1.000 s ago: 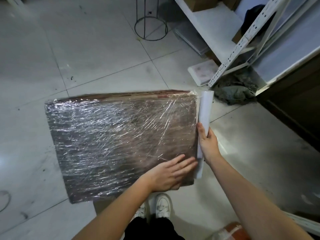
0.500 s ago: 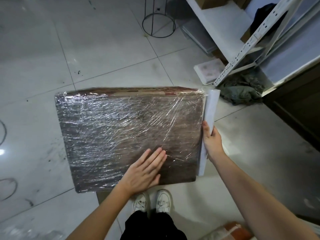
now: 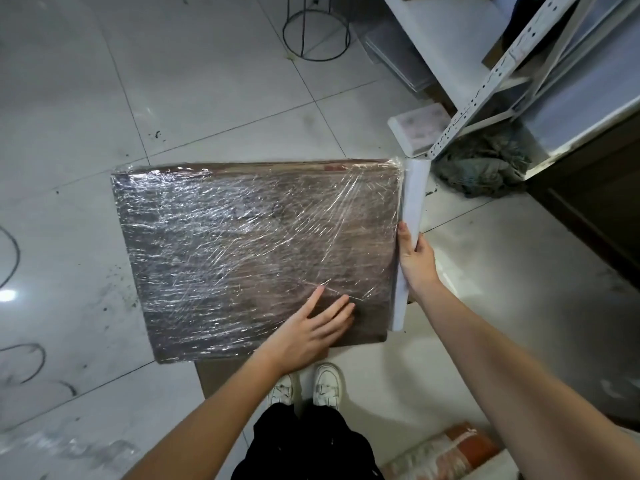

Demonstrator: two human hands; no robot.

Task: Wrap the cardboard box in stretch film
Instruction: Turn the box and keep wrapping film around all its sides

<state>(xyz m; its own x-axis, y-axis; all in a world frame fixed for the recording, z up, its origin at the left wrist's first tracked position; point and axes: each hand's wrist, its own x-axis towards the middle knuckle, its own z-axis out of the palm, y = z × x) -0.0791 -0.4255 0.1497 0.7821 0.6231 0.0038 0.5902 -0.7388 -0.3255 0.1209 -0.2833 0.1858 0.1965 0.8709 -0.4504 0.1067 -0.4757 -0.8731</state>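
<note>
On the wrapped cardboard box (image 3: 256, 251), left hand (image 3: 311, 336) pressed flat, right hand (image 3: 417, 261) gripping film roll (image 3: 410, 216)

The room is dim and grey; a small bright spot of light shines on my floor (image 3: 69, 109) at the left edge; the stretch film (image 3: 242, 244) glitters with white glare; lines bend near the picture's edges; the shelf frame (image 3: 498, 74) looks blurry.
</note>
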